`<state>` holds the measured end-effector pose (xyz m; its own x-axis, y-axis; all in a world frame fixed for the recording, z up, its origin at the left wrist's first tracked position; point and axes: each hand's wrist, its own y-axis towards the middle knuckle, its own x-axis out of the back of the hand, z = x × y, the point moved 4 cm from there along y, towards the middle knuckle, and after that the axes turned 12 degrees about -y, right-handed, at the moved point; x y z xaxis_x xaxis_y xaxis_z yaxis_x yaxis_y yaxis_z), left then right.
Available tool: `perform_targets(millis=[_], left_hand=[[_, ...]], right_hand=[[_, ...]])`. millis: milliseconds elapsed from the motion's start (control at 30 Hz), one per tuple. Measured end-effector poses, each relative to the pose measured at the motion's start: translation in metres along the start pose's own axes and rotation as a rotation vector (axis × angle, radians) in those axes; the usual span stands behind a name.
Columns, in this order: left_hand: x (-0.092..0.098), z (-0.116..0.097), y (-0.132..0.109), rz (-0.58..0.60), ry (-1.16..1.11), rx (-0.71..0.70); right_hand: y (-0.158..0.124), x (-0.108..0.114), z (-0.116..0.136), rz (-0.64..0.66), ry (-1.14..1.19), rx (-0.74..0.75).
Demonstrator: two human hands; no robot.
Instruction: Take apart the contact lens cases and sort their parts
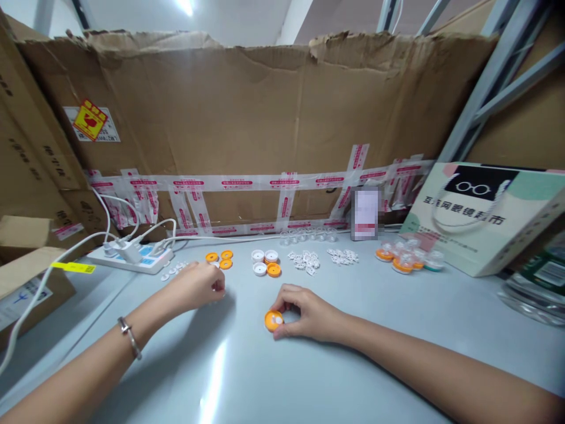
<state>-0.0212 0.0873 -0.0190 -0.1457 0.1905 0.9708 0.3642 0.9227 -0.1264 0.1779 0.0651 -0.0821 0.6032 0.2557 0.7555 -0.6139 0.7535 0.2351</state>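
Between the thumb and fingers of my right hand is a small round orange cap, held by its rim on the table, with small pale pieces inside it. My left hand hovers over the table further left, its fingers curled and pinched together; what they hold, if anything, is hidden. Just behind that hand lie several orange rings and small white discs. Beyond my right hand, white and orange round caps are grouped, with a pile of small white parts to their right.
A white power strip with plugs and cables is at the back left. Clear domes line the cardboard wall, near a phone. To the right are assembled orange-and-clear pieces, a paper bag and a bottle.
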Motion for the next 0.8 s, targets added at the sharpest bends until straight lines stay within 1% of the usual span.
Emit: perform_targets(millis=[100,200,233,300,367,433,467,500,533,567,600,667,800], left_hand=[[-0.001,0.004,0.0,0.028,0.024,0.029],[-0.002,0.009,0.0,0.027,0.034,0.01],[-0.002,0.009,0.001,0.018,0.036,-0.002],[-0.002,0.007,0.001,-0.037,0.025,-0.04],[-0.005,-0.003,0.001,-0.141,-0.042,-0.144],[-0.011,-0.021,-0.002,-0.246,-0.182,-0.334],[-0.016,-0.032,-0.005,-0.275,-0.262,-0.44],[-0.022,-0.041,-0.007,-0.281,-0.328,-0.529],[-0.029,-0.05,-0.009,-0.269,-0.37,-0.588],[-0.036,-0.056,-0.01,-0.247,-0.392,-0.617],[-0.042,-0.061,-0.01,-0.222,-0.401,-0.625],[-0.051,-0.066,-0.009,-0.178,-0.407,-0.598],[-0.058,-0.065,-0.004,-0.152,-0.373,-0.522]], right_hand=[[0.0,0.0,0.0,0.001,0.005,0.0],[0.0,0.0,0.001,0.003,0.009,-0.001],[0.0,0.001,0.001,0.001,0.009,-0.002],[0.0,0.001,0.002,-0.002,0.012,-0.005],[0.0,0.001,0.001,-0.003,0.022,-0.006],[0.001,0.0,0.001,-0.004,0.031,-0.003],[0.001,0.0,0.0,-0.005,0.033,0.003],[0.001,-0.001,0.0,-0.008,0.034,0.009],[0.002,-0.001,0.0,-0.009,0.035,0.014],[0.002,-0.002,-0.001,-0.009,0.036,0.015],[0.003,-0.003,-0.001,-0.009,0.038,0.012],[0.004,-0.004,-0.003,-0.006,0.039,-0.006],[0.005,-0.005,-0.003,-0.01,0.024,-0.022]])
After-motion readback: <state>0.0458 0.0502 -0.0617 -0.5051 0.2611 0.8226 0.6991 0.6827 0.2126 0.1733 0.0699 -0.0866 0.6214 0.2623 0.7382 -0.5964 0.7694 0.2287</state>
